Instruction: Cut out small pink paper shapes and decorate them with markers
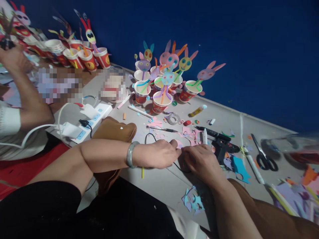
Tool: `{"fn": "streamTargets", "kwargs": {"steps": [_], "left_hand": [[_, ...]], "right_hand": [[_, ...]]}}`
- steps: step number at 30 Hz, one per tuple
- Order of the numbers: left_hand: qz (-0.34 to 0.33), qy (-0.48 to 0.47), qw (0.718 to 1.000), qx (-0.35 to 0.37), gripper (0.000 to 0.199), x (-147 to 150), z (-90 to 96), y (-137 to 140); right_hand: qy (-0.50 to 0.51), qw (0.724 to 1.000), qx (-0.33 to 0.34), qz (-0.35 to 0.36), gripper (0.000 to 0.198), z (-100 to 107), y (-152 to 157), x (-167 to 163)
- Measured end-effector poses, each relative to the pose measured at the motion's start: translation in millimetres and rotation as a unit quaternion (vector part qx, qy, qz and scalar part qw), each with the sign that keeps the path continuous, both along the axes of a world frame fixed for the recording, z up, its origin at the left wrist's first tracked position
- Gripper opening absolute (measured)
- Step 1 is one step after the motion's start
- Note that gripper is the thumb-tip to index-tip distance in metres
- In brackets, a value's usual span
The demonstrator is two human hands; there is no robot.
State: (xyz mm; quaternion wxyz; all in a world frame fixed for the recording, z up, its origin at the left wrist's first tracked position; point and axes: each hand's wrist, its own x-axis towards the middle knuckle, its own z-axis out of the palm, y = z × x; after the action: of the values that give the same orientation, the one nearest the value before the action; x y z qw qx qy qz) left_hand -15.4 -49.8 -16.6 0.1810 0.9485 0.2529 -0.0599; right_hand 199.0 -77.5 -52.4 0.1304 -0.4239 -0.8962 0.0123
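Note:
My left hand, with a pale bangle at the wrist, is closed in a pinch over the middle of the table. Almost touching its fingertips is my right hand, its fingers bent downward and pressed together. Whatever lies between the fingertips is too small and covered to name. A bit of pinkish paper shows just behind them. A thin black cable passes beneath the hands. Beyond the fingers lie a clear-barrelled pen and pink paper scraps. To the right of my right hand rests a black glue gun.
Paper cups with rabbit-faced paper figures stand along the blue wall. Scissors, a black marker, a tape roll and blue offcuts lie about. A power strip sits left, near another person's arm.

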Motion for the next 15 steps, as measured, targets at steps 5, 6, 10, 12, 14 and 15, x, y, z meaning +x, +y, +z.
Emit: {"fn": "streamTargets", "kwargs": {"steps": [5, 6, 10, 12, 14, 15], "left_hand": [[0.050, -0.028, 0.995, 0.080, 0.035, 6, 13.5, -4], [0.068, -0.067, 0.989, 0.117, 0.038, 6, 20.1, -5], [0.109, -0.210, 0.964, 0.119, 0.045, 5, 37.5, -6], [0.141, -0.273, 0.950, 0.049, 0.044, 6, 33.4, -2], [0.177, -0.366, 0.912, -0.044, 0.042, 7, 23.0, 5], [0.191, -0.410, 0.886, -0.103, 0.040, 8, 17.5, 9]], "right_hand": [[0.060, 0.996, 0.051, -0.029, 0.011, 0, -2, 1], [0.090, 0.991, 0.077, -0.059, 0.015, 0, -2, 1], [0.265, 0.936, 0.143, -0.181, 0.036, -3, -4, -1], [0.353, 0.902, 0.142, -0.206, 0.038, -6, -2, -3], [0.416, 0.868, 0.144, -0.230, 0.034, -7, 1, -5], [0.440, 0.851, 0.151, -0.243, 0.029, -6, 3, -6]]}}
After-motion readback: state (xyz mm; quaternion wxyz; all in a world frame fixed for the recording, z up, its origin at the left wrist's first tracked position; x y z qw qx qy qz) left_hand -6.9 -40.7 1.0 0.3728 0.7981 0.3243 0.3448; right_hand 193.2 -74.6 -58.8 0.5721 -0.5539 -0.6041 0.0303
